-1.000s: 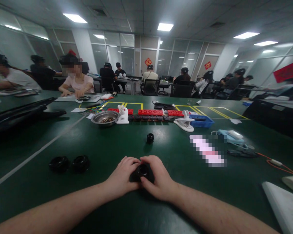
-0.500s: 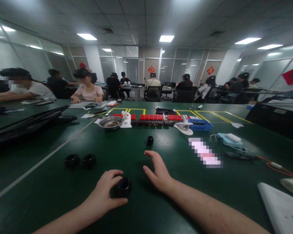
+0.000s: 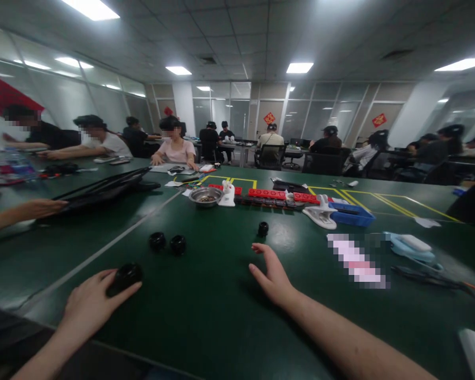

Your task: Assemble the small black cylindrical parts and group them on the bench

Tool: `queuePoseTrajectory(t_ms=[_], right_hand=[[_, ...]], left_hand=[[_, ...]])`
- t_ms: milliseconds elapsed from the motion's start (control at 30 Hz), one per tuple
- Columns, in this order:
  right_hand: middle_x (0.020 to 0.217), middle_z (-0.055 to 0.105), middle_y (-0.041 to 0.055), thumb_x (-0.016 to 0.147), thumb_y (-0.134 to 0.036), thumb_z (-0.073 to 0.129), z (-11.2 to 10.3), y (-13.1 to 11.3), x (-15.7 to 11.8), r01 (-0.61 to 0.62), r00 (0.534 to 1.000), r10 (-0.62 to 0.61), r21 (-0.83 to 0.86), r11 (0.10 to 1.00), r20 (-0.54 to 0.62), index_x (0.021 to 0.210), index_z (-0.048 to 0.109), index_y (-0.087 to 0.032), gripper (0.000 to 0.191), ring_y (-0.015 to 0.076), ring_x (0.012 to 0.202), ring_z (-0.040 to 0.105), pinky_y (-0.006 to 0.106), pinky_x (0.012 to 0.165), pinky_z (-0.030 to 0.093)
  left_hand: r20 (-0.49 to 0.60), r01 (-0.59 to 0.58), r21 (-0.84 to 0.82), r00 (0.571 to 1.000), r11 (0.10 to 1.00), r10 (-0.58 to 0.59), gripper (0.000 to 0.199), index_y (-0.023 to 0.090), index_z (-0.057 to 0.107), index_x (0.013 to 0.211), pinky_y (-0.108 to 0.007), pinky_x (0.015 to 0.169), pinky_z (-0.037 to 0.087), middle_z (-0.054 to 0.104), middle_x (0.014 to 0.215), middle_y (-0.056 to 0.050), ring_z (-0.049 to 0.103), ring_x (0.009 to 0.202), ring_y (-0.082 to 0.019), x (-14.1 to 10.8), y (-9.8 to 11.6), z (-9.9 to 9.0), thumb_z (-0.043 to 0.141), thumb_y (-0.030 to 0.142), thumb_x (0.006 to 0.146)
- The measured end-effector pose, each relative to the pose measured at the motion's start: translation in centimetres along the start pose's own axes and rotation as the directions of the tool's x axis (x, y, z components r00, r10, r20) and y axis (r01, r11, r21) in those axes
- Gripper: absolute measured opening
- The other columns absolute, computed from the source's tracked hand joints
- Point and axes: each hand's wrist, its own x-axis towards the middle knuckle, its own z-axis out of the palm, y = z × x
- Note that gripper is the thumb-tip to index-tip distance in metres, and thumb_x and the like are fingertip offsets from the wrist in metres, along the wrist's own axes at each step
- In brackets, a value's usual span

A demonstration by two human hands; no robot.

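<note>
My left hand (image 3: 91, 298) grips a glossy black rounded piece (image 3: 128, 276) between thumb and fingers, low over the near left of the green table (image 3: 206, 306). Whether that piece touches the tabletop, I cannot tell. Beyond it, a similar black piece (image 3: 157, 241) sits beside another one (image 3: 178, 245). My right hand (image 3: 275, 277) holds nothing; its thumb and fingers are apart above the table. Just past its fingertips stands a smaller black piece (image 3: 263, 229), untouched.
Across the middle are a metal bowl (image 3: 206, 197) of small parts, white clamps (image 3: 321, 215), red strips (image 3: 267, 195) and a blue tray (image 3: 354, 215). Another person's hand (image 3: 43, 208) touches a dark panel (image 3: 103, 192) at left. A light-blue item (image 3: 407, 248) lies right. Several people sit beyond.
My left hand has closed on the black piece and carried it left, near the pair. The view has swung left, bringing another person's hand into sight. My right hand remains open.
</note>
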Motion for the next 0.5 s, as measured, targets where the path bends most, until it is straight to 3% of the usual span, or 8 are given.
queuePoseTrajectory(t_ms=[167,300,500], right_hand=[[0.113,0.048,0.0102,0.08,-0.027,0.05,0.0,0.3,0.1,-0.02,1.0,0.021,-0.044,0.999,0.018,0.118,0.038,-0.019,0.04,0.0231,0.103,0.048,0.045,0.09,0.039],[0.114,0.047,0.0111,0.08,-0.028,0.05,0.0,0.4,0.2,-0.034,0.999,0.036,-0.058,0.998,0.031,0.118,0.036,-0.018,0.042,0.0235,0.102,0.049,0.045,0.088,0.04],[0.112,0.048,0.0105,0.08,-0.028,0.05,0.5,1.0,0.1,-0.043,0.999,0.044,-0.087,0.995,0.008,0.119,0.036,-0.019,0.042,0.0233,0.101,0.049,0.045,0.087,0.041]], left_hand=[[0.056,0.044,0.099,0.997,0.994,-0.05,0.075,0.011,0.055,0.107,-0.042,0.086,0.037,0.05,0.118,-0.016,0.046,0.106,-0.035,2.3,1.4,-1.6,0.038,0.07,0.065],[0.094,0.063,0.078,0.993,0.995,-0.071,0.078,0.009,0.053,0.111,-0.043,0.087,0.036,0.049,0.119,-0.017,0.045,0.108,-0.034,3.3,1.5,-1.5,0.037,0.071,0.066],[0.082,0.05,0.079,0.995,0.996,-0.057,0.077,0.014,0.052,0.112,-0.049,0.089,0.031,0.047,0.122,-0.015,0.041,0.112,-0.036,2.8,2.5,-0.9,0.037,0.072,0.064]])
